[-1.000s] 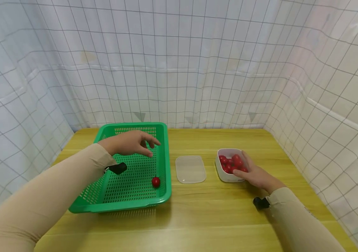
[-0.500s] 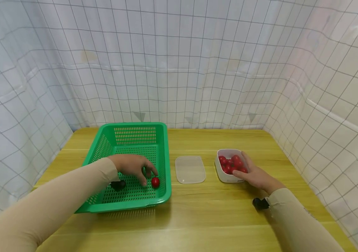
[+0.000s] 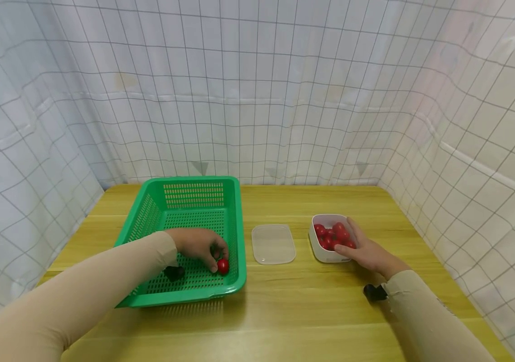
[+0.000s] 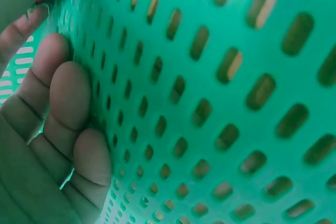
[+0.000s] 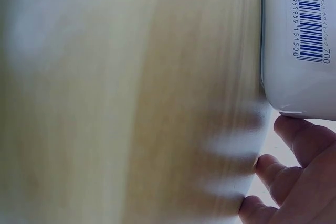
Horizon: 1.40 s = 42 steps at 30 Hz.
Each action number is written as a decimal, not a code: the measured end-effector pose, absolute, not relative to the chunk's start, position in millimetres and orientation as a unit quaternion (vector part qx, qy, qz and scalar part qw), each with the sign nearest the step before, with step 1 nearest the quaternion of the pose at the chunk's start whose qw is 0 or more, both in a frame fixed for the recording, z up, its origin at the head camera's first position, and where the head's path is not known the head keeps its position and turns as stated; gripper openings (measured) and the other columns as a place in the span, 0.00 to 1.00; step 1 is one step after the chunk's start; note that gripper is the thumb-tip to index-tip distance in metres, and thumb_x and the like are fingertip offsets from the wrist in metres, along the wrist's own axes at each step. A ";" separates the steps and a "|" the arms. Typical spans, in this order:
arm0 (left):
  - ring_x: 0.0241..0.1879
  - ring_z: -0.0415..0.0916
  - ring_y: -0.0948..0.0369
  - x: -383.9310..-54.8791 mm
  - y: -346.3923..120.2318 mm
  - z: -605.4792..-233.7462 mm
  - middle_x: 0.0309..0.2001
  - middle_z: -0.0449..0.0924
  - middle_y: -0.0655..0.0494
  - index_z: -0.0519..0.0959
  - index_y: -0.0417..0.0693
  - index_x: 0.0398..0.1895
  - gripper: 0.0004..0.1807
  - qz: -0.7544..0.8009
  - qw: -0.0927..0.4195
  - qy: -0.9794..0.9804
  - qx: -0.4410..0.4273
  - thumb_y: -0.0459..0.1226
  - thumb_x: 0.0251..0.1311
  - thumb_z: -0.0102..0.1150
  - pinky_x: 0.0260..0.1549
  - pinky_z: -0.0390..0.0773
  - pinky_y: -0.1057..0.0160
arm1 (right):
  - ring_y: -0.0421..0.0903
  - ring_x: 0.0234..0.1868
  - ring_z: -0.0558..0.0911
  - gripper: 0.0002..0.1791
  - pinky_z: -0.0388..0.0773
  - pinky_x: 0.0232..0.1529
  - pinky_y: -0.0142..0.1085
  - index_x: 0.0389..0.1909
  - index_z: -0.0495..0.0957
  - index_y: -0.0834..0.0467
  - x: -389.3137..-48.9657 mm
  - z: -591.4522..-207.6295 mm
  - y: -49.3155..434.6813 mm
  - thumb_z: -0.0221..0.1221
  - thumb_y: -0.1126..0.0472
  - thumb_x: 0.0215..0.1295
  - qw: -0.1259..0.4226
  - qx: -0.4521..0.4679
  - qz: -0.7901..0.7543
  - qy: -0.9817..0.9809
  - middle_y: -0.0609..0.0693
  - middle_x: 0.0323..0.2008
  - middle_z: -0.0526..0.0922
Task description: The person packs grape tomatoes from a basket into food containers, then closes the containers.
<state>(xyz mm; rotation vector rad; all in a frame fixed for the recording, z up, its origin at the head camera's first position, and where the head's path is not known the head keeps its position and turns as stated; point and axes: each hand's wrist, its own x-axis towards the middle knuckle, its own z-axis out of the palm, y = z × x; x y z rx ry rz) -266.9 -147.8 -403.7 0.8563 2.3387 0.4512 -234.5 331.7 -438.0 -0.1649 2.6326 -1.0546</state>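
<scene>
My left hand (image 3: 198, 246) is down inside the green basket (image 3: 242, 236), pinching a small red tomato (image 3: 223, 266) near its right front corner. In the left wrist view the other fingers (image 4: 71, 95) lie close to the slotted green floor, and only a sliver of red shows at the top. My right hand (image 3: 372, 255) grips a white plastic container (image 3: 325, 255), thumb at the near rim and fingers along the right side. Several red tomatoes (image 3: 340, 232) lie in it. In the right wrist view the container's side carries a printed barcode (image 5: 310, 30).
A translucent square lid (image 3: 273, 244) lies flat on the wooden table (image 3: 284, 311) between the basket and the container. White grid-patterned curtains (image 3: 257, 100) surround the table at the back and both sides.
My left hand has come down into the basket and taken hold of the tomato, which has shifted slightly toward the front. The right hand and container have stayed in place.
</scene>
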 end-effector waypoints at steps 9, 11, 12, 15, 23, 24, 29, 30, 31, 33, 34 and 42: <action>0.43 0.74 0.59 -268.5 -146.9 -403.6 0.40 0.81 0.61 0.84 0.65 0.42 0.13 0.180 0.318 0.877 0.312 0.43 0.57 0.78 0.45 0.74 0.57 | 0.74 0.81 0.49 0.65 0.45 0.78 0.72 0.85 0.26 0.53 -235.2 -439.7 333.1 0.60 0.30 0.69 0.149 -0.056 -0.363 0.918 0.67 0.84 0.40; 0.43 0.74 0.60 -268.7 -146.6 -403.5 0.40 0.81 0.61 0.84 0.64 0.42 0.12 0.179 0.319 0.876 0.314 0.43 0.58 0.78 0.44 0.74 0.57 | 0.74 0.81 0.49 0.65 0.44 0.78 0.72 0.85 0.26 0.54 -235.1 -440.0 333.3 0.61 0.31 0.69 0.148 -0.057 -0.364 0.918 0.67 0.85 0.40; 0.43 0.73 0.60 -268.6 -146.3 -403.3 0.40 0.81 0.61 0.85 0.64 0.42 0.11 0.180 0.320 0.875 0.315 0.43 0.58 0.77 0.44 0.74 0.58 | 0.74 0.82 0.48 0.65 0.44 0.78 0.72 0.85 0.26 0.54 -235.1 -440.2 333.4 0.61 0.31 0.69 0.147 -0.057 -0.365 0.918 0.67 0.85 0.40; 0.42 0.72 0.59 -267.8 -145.7 -403.2 0.39 0.80 0.61 0.84 0.63 0.40 0.11 0.182 0.324 0.874 0.313 0.43 0.58 0.77 0.43 0.73 0.58 | 0.74 0.82 0.47 0.65 0.43 0.78 0.72 0.85 0.26 0.54 -235.1 -440.8 333.6 0.61 0.31 0.70 0.147 -0.059 -0.369 0.916 0.66 0.85 0.38; 0.41 0.72 0.59 -264.3 -145.4 -400.3 0.38 0.79 0.59 0.83 0.59 0.39 0.12 0.196 0.322 0.874 0.306 0.41 0.55 0.77 0.41 0.72 0.58 | 0.73 0.82 0.47 0.65 0.43 0.78 0.71 0.85 0.26 0.53 -234.9 -439.6 332.7 0.61 0.32 0.70 0.148 -0.057 -0.377 0.913 0.66 0.85 0.38; 0.41 0.72 0.59 -264.0 -145.4 -400.4 0.39 0.79 0.59 0.83 0.59 0.40 0.12 0.196 0.321 0.874 0.306 0.41 0.55 0.77 0.41 0.72 0.58 | 0.73 0.82 0.46 0.65 0.42 0.78 0.71 0.85 0.26 0.53 -234.8 -439.3 332.6 0.62 0.33 0.70 0.149 -0.057 -0.380 0.911 0.66 0.85 0.38; 0.40 0.73 0.60 -264.9 -145.5 -403.6 0.38 0.81 0.61 0.83 0.60 0.40 0.12 0.187 0.311 0.878 0.312 0.42 0.56 0.77 0.41 0.74 0.59 | 0.74 0.82 0.47 0.64 0.43 0.78 0.71 0.86 0.27 0.54 -235.4 -439.7 332.3 0.62 0.34 0.70 0.143 -0.064 -0.382 0.911 0.67 0.84 0.40; 0.40 0.74 0.60 -265.2 -145.5 -404.0 0.38 0.81 0.61 0.83 0.60 0.40 0.11 0.186 0.310 0.878 0.313 0.41 0.56 0.77 0.41 0.75 0.59 | 0.74 0.82 0.47 0.64 0.44 0.78 0.71 0.85 0.27 0.55 -235.6 -440.0 332.5 0.62 0.34 0.70 0.141 -0.065 -0.379 0.912 0.68 0.84 0.40; 0.40 0.74 0.60 -265.4 -145.5 -404.3 0.37 0.81 0.61 0.83 0.60 0.39 0.11 0.185 0.310 0.878 0.314 0.41 0.56 0.77 0.42 0.75 0.59 | 0.74 0.81 0.48 0.64 0.44 0.78 0.72 0.85 0.27 0.55 -235.9 -440.5 332.7 0.62 0.33 0.70 0.140 -0.066 -0.377 0.913 0.68 0.84 0.41; 0.40 0.74 0.61 -265.9 -145.7 -404.4 0.37 0.82 0.61 0.83 0.59 0.38 0.11 0.186 0.311 0.878 0.313 0.40 0.56 0.77 0.42 0.76 0.59 | 0.74 0.82 0.48 0.64 0.44 0.78 0.71 0.86 0.28 0.53 -236.4 -441.4 333.4 0.62 0.33 0.69 0.141 -0.061 -0.380 0.912 0.67 0.84 0.41; 0.40 0.75 0.61 -266.3 -145.8 -404.7 0.37 0.82 0.62 0.83 0.59 0.38 0.11 0.188 0.311 0.878 0.312 0.40 0.56 0.78 0.43 0.76 0.59 | 0.74 0.82 0.48 0.64 0.44 0.78 0.71 0.86 0.27 0.53 -236.7 -441.8 333.6 0.62 0.33 0.69 0.142 -0.060 -0.381 0.912 0.67 0.84 0.41; 0.41 0.76 0.60 -267.8 -144.8 -402.7 0.38 0.83 0.62 0.82 0.59 0.38 0.12 0.189 0.317 0.879 0.302 0.39 0.55 0.77 0.44 0.77 0.58 | 0.73 0.82 0.45 0.64 0.42 0.78 0.71 0.86 0.26 0.53 -236.8 -443.2 334.2 0.62 0.33 0.70 0.145 -0.062 -0.389 0.908 0.66 0.85 0.38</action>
